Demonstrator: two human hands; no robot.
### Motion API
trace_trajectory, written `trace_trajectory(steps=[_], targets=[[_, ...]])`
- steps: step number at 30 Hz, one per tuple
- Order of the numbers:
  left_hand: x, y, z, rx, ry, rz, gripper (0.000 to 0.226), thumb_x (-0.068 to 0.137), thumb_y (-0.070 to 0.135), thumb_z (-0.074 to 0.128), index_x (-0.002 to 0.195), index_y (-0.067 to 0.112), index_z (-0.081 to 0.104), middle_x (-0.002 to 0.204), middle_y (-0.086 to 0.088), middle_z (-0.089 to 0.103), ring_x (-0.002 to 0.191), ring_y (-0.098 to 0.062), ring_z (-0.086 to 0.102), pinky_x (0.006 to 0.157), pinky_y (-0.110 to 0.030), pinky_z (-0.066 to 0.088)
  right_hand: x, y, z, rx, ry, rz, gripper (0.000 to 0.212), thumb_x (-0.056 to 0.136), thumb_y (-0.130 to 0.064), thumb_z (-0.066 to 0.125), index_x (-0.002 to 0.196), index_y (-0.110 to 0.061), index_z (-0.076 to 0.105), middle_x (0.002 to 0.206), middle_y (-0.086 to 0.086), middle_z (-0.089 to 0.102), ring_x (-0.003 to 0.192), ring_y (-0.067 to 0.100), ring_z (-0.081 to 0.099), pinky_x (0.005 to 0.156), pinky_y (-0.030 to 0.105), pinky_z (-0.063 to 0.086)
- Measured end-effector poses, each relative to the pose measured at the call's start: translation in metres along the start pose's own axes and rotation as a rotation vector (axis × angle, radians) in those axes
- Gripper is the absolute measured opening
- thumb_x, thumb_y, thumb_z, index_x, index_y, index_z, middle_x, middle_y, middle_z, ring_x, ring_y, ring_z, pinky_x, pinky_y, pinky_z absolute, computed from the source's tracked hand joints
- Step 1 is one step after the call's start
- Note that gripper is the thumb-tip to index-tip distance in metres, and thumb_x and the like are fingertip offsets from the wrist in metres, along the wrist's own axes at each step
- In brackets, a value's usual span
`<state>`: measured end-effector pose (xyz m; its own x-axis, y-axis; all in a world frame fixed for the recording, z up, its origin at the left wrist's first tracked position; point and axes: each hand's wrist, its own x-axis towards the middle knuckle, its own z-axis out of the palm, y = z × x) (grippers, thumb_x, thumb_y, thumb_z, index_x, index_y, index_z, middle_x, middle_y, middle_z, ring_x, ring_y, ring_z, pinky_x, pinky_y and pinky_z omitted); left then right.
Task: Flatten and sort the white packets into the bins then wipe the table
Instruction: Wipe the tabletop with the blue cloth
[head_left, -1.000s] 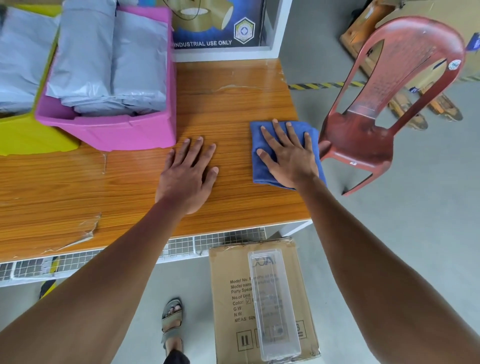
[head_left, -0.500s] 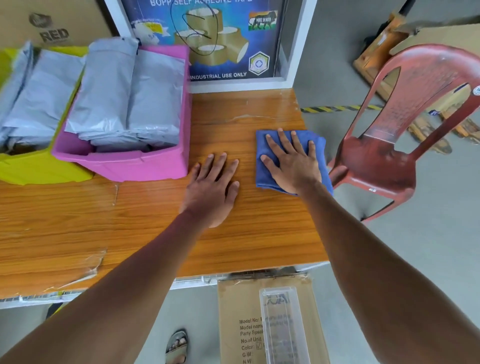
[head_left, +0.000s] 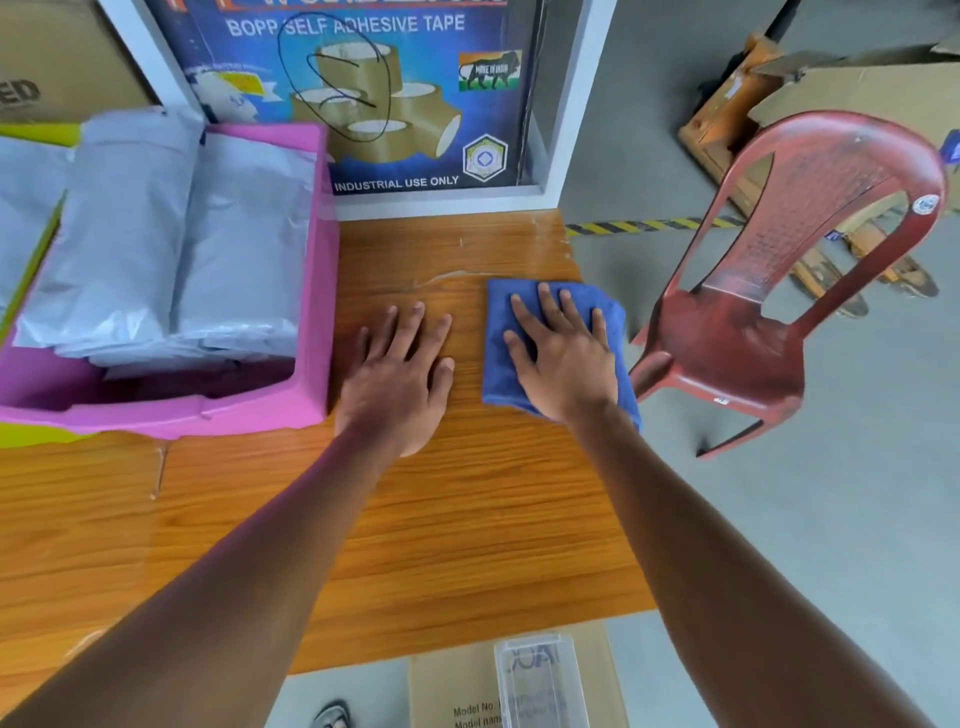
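Observation:
A blue cloth (head_left: 500, 353) lies folded near the right edge of the wooden table (head_left: 467, 519). My right hand (head_left: 563, 358) presses flat on it with fingers spread. Just left of the cloth, my left hand (head_left: 400, 379) rests flat on the bare wood, beside the pink bin (head_left: 311, 312). White packets (head_left: 156, 249) lie stacked in the pink bin. More white packets (head_left: 26, 208) fill a yellow bin (head_left: 31, 436) at the far left, mostly out of frame.
A red plastic chair (head_left: 753, 338) stands on the floor close to the table's right edge. A tape poster in a white frame (head_left: 395, 104) stands behind the table. A cardboard box with a clear plastic case (head_left: 540, 680) sits under the front edge.
Both hands have slid farther away across the table, the right one carrying the blue cloth with it. The view has tilted up, showing more of the poster.

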<state>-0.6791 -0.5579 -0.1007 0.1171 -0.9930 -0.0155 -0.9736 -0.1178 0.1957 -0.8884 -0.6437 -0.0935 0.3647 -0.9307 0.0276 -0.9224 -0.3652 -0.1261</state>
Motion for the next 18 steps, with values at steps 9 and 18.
trace_trajectory(steps=[9,18], targets=[[0.002,0.0,0.0,-0.012,-0.007,-0.005,0.061,0.108,0.057,0.013,0.167,0.042,0.002,0.177,0.008,-0.006,0.163,-0.019,-0.01,0.131,-0.051,0.002,-0.035,-0.009,0.007,0.013,0.037,-0.03,0.065,0.105,-0.065,0.019,0.164,-0.038,0.022,0.173,-0.001,0.015,0.16,0.023,0.012,0.128,0.054,0.013],[0.002,-0.004,0.003,-0.011,0.016,0.014,0.061,0.108,0.057,0.012,0.167,0.042,0.001,0.177,0.009,-0.006,0.162,-0.018,-0.011,0.131,-0.051,0.004,0.057,-0.003,-0.003,0.027,-0.048,0.008,0.065,0.104,-0.067,0.016,0.164,-0.043,0.018,0.174,-0.005,0.01,0.161,0.023,0.009,0.129,0.051,0.007]])
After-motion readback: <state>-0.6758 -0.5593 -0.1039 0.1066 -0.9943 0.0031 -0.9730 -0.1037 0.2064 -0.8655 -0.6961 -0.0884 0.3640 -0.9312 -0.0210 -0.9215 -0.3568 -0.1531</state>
